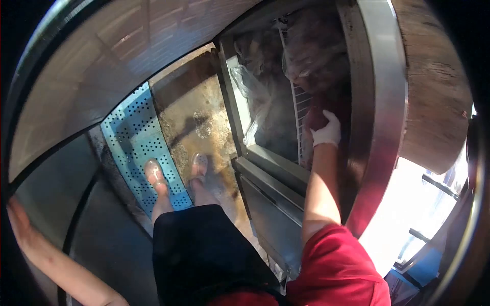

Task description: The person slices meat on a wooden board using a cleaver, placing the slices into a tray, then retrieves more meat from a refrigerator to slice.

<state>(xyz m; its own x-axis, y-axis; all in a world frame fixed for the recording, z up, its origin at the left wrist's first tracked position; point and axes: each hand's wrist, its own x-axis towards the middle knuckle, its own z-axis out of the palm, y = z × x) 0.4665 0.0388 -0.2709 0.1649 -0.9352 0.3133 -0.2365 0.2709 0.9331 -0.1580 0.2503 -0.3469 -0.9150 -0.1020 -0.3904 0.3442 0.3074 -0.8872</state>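
My right hand (327, 130), in a white glove, reaches into an open metal cabinet with a white wire shelf (299, 102). Its fingers curve against a dark red item (315, 120) on the shelf; whether they grip it cannot be made out. Above the hand lie dark reddish things in clear plastic (306, 56), blurred by haze. A crumpled clear plastic bag (255, 94) hangs at the cabinet's left side. At the far left edge my left hand (19, 217) rests by a grey panel (46, 168), its fingers mostly cut off by the dark lens border.
A blue perforated mat (138, 132) lies on the worn brown floor (191, 102), with my feet on and beside it. The cabinet's metal sill (270, 178) is in front of me. A metal frame edge (385, 102) and a wooden board (434, 76) stand at the right.
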